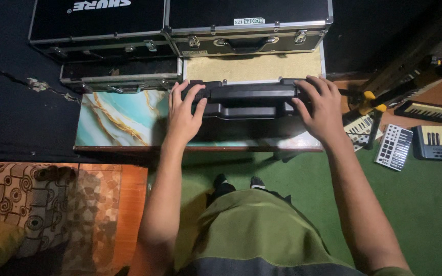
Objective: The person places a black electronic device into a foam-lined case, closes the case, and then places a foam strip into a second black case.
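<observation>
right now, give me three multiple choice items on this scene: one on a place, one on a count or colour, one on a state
1. Where does the black plastic case lie?
A. on the marble-patterned table
B. on the green carpet
C. on a chair

2. What colour is the floor covering under the small keyboards?
A. red
B. green
C. white

3. How do the hands meet the case?
A. only the right hand touches it
B. both hang clear above it
C. left hand and right hand each rest on one end

Key: 1 A, the case sits on the tabletop; 2 B, the carpet there is green; 3 C, fingers of both hands lie on the case's ends.
</observation>
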